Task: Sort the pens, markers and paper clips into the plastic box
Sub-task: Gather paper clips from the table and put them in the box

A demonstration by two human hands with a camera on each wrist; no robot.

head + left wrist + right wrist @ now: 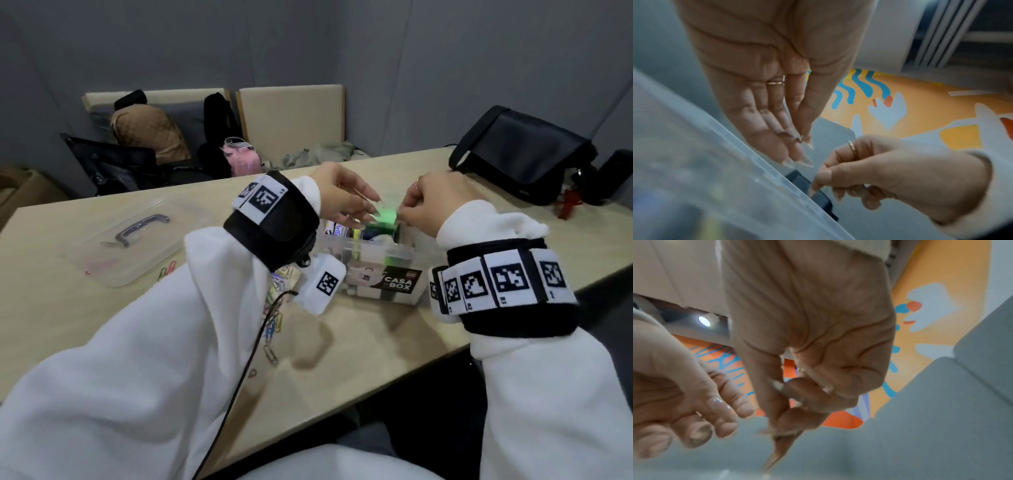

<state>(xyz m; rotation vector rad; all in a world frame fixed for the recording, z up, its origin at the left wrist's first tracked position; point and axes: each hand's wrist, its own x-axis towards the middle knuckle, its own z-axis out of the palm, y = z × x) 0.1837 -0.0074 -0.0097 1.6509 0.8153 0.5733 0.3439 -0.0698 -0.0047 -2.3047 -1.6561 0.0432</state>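
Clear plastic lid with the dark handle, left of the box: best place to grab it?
Judging from the head view, take the clear plastic lid by its dark arched handle, coming from above. The lid lies flat on the table, handle side up, and the handle stands proud, so fingers could likely hook under it; the flat rim offers less purchase.

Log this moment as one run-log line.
left hand open over plastic box | right hand pinching something small, unclear | paper clips on table | lid off
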